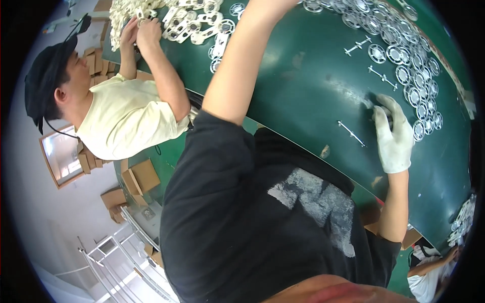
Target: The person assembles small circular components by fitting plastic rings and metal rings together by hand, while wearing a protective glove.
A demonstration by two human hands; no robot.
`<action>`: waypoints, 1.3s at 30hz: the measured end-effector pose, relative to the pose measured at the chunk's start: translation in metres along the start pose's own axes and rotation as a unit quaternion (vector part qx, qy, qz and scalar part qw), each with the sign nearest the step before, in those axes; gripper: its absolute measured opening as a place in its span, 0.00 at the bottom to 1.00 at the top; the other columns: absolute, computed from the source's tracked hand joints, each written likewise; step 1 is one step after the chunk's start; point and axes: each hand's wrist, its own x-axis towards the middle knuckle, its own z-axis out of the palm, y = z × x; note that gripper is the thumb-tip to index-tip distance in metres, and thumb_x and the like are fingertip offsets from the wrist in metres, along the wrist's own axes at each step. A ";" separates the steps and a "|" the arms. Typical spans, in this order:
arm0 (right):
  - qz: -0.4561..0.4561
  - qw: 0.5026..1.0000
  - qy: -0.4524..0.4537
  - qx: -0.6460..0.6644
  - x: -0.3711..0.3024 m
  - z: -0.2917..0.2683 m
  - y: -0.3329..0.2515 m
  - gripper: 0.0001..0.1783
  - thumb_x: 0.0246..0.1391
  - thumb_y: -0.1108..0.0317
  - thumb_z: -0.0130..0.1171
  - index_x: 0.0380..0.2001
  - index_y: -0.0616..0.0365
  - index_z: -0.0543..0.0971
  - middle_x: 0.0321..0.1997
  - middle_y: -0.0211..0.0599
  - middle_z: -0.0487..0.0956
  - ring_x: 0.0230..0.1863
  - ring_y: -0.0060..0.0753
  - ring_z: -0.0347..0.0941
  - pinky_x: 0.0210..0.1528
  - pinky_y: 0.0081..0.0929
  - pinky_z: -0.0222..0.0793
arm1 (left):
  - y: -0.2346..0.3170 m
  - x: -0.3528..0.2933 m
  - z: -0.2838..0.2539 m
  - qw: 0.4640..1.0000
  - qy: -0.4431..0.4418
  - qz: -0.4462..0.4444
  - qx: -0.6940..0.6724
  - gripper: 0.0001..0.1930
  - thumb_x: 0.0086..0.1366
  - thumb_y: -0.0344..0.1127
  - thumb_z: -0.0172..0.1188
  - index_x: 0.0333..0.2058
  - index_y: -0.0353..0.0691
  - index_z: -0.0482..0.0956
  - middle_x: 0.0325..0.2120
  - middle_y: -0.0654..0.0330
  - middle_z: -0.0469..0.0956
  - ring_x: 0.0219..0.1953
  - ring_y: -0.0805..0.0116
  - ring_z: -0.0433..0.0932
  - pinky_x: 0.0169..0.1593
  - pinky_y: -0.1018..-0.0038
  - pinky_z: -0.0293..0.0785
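My right hand (394, 139), in a white glove with darkened fingertips, is low over the green table (303, 96). Its fingers curve but stay apart, and I see nothing held between them. To its left lies a thin silver rod with small cross pieces (351, 134). Two similar rods (382, 77) (357, 45) rest farther away. Just right of the hand begins a long heap of round, spoked silver discs (419, 93). My left arm reaches across the table to the top edge of the picture, where only the base of my bare left hand (275, 4) shows; its fingers are cut off.
A co-worker in a cap and pale yellow shirt (131, 118) handles pieces at a pile of cream-coloured parts (189, 20) at upper left. Another person (427, 275) sits at lower right near more parts (462, 222). Cardboard boxes (140, 177) and a white metal rack (121, 257) stand at left.
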 end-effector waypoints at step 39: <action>0.006 0.999 -0.023 -0.026 0.005 0.000 0.000 0.12 0.61 0.65 0.62 0.47 0.55 0.83 0.40 0.41 0.86 0.38 0.35 0.84 0.45 0.28 0.76 | -0.049 -0.084 -0.082 0.915 -0.063 0.147 0.371 0.18 0.56 0.29 0.72 0.47 0.41 0.82 0.46 0.57 0.81 0.46 0.55 0.81 0.49 0.67 0.78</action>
